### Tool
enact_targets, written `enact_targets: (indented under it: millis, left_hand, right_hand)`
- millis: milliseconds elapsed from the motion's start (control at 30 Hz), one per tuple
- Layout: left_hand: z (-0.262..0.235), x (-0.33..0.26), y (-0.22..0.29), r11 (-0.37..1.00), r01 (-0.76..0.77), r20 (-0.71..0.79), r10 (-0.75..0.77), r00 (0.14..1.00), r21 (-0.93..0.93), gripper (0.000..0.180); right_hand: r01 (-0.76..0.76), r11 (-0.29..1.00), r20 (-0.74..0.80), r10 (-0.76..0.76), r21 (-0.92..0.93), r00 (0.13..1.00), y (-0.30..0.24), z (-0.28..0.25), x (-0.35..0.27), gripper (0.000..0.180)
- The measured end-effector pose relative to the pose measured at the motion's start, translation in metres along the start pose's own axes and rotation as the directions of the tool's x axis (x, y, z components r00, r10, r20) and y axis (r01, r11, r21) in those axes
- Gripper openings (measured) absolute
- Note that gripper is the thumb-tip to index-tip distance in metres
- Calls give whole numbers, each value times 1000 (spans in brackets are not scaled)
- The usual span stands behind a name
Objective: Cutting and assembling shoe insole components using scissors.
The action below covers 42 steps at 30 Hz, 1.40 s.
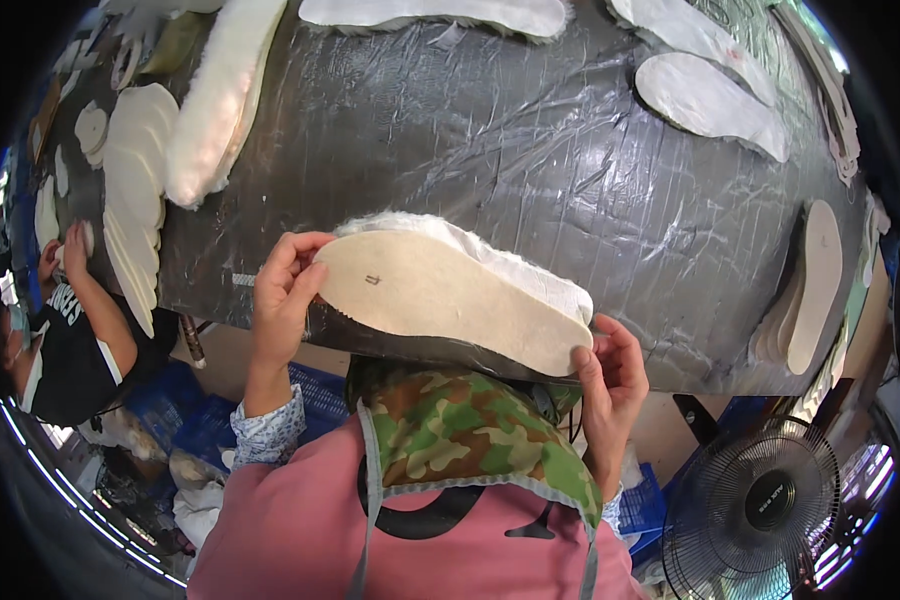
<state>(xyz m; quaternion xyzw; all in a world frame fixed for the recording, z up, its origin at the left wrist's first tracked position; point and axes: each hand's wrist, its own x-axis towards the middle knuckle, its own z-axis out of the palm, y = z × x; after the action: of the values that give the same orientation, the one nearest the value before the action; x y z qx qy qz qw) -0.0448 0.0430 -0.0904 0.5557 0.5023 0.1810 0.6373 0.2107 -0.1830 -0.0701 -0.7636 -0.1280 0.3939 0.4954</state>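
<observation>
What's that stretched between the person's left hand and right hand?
In the head view, a beige insole spans from the left hand to the right hand; a white, fuzzy-edged piece shows along its far side.

Held insole (pixel 460 302): a short dark mark sits near the end at your left.
Right insole (pixel 816 285): you see a small faint mark toward its far end.
Your top (pixel 295 510): large black print on pink cloth, partly covered.
Fan (pixel 750 508): pale lettering on its dark hub.
Co-worker's top (pixel 70 360): pale lettering across dark cloth.
</observation>
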Motion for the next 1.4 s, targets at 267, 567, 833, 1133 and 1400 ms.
enact_targets:
  millis: [267,567,833,1133,1400]
  left_hand:
    - [-13,-6,11,988,27,-51,-20,999,149,34]
    - [-20,-85,-18,920,-375,-275,392,878,116,26]
    - [-6,-165,-52,896,-438,-482,415,772,70,26]
    - [-21,-256,-89,859,-483,-788,413,457,170,23]
    - [-8,-269,-92,857,-476,-807,417,418,196,23]
  right_hand:
    - [-51,991,1,51,-125,999,-18,4,14,18]
    - [308,904,126,-283,-297,951,-19,-7,26,26]
    - [617,787,459,-547,-2,700,-1,56,83,21]
    - [833,516,616,-727,198,304,26,76,58,14]
    - [830,523,697,-669,194,259,21,60,82,23]
